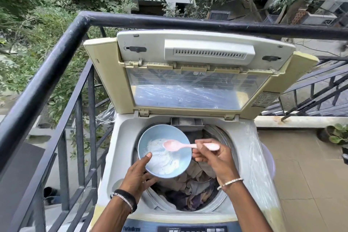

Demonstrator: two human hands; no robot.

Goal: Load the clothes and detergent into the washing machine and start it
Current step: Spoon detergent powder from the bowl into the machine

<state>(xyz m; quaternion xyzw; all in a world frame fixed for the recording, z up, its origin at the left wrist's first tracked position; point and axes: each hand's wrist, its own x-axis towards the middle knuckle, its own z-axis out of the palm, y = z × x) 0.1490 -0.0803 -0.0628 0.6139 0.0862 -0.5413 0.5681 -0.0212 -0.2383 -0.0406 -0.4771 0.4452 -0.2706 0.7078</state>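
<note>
"TurboDrum" on washing machine panel (184, 229)

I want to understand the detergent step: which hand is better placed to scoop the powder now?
The right hand: it already holds the pink spoon over the powder, while the left hand supports the blue bowl.

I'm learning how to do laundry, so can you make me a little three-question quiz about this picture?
1. True or false: the lid of the washing machine is shut.
2. Which hand holds the pink spoon? A) left hand B) right hand
3. Fill in: the white powder sits in a blue ____.

Key
1. False; the lid stands open, with clothes in the drum.
2. B; the left hand holds the bowl.
3. bowl
</note>
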